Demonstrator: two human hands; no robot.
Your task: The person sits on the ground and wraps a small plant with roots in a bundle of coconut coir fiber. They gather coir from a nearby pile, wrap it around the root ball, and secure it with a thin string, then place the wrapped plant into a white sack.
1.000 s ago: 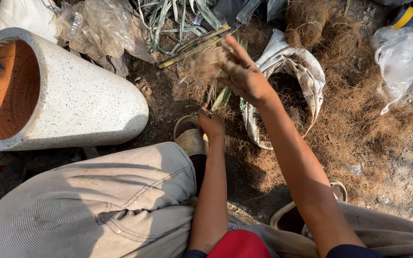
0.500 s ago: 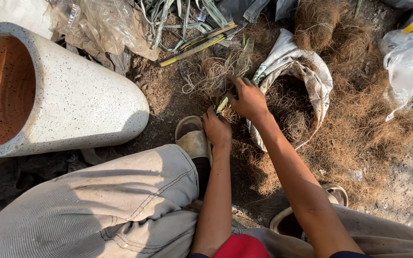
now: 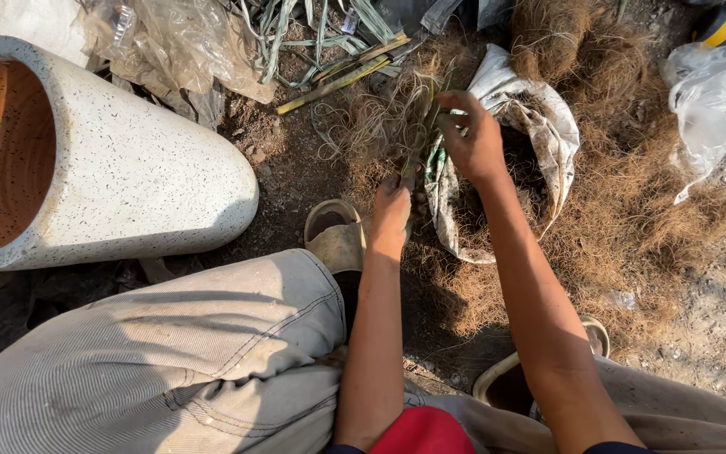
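Right hand (image 3: 474, 134) with fingers curled closed around a green plant stalk (image 3: 420, 147) and its tangled roots, above the open fibre-filled sack (image 3: 539, 126). Left hand (image 3: 392, 210) pinches the stalk's lower end, beside the sack.

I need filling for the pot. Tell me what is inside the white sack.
The white sack holds dark brown fibre, seen through its open mouth. The right hand and forearm cover part of the opening; the sack's depth stays hidden.

Bare soil (image 3: 291, 181) open at nine o'clock of my left hand (image 3: 391, 214), speckled planter (image 3: 140, 168) blocking beyond, sack (image 3: 539, 126) crowding three o'clock, leaf litter (image 3: 329, 42) at twelve.
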